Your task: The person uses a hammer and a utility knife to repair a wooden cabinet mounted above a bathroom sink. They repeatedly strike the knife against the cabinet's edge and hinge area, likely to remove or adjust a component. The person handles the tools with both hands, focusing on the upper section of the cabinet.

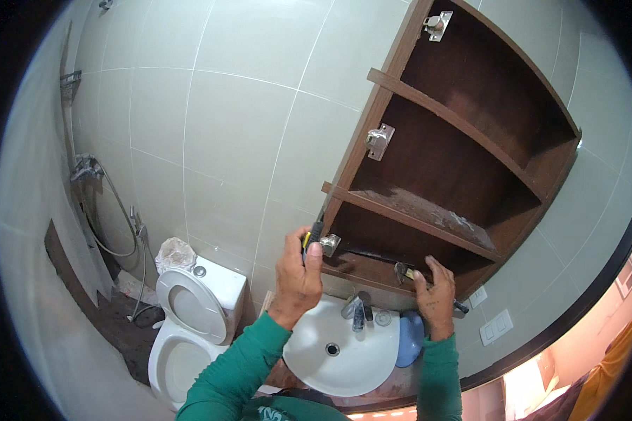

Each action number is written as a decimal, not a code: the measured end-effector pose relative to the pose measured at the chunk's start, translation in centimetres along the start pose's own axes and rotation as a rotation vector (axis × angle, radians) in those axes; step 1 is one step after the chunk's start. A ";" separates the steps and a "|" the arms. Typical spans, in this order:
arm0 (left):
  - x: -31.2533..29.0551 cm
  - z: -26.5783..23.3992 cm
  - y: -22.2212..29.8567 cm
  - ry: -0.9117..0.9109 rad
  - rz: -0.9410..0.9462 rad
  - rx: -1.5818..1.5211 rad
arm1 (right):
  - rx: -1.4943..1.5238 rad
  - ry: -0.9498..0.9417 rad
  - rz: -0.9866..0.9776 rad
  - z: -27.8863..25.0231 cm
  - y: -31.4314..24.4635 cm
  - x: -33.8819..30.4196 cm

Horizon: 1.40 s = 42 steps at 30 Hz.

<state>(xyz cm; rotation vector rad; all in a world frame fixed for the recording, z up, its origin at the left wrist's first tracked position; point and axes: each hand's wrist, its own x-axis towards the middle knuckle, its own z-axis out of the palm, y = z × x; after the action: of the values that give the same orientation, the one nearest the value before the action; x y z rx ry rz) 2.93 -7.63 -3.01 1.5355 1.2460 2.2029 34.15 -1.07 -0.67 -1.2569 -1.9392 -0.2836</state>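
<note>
My left hand (298, 277) is closed round the black and yellow handle of a screwdriver (317, 231), whose shaft points up along the cabinet's left side. Next to its fingers is the lowest metal hinge (330, 244). A hammer (401, 272) is in my right hand (437, 293), its head toward the left and its dark grip end showing past the wrist. That hand is in front of the bottom edge of the brown wooden wall cabinet (463, 158). Two more hinges, the middle one (379, 142) and the top one (437, 26), sit on the same side panel.
Below my hands is a white washbasin (344, 379) with a faucet (358, 309) and a blue object (410, 340) beside it. A toilet (189, 309) stands at left, near a shower hose (112, 245). Switch plates (496, 328) are on the right wall. Debris (460, 219) lies on a shelf.
</note>
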 end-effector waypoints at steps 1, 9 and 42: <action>0.4 -0.1 0.1 0.009 0.007 0.002 | -0.079 -0.085 0.042 -0.6 2.0 -0.5; -0.1 2.1 -0.9 0.046 -0.060 -0.017 | -0.180 -0.288 -0.007 1.4 10.5 -2.7; -2.0 6.2 -5.8 0.295 0.110 0.214 | 0.057 -0.097 -0.078 -1.1 7.7 -2.0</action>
<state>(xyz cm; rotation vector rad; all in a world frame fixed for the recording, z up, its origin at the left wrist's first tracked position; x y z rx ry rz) 7.30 -1.86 -7.81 1.4165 1.5625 2.5093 41.58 0.67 -3.04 -1.1796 -2.0672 -0.2084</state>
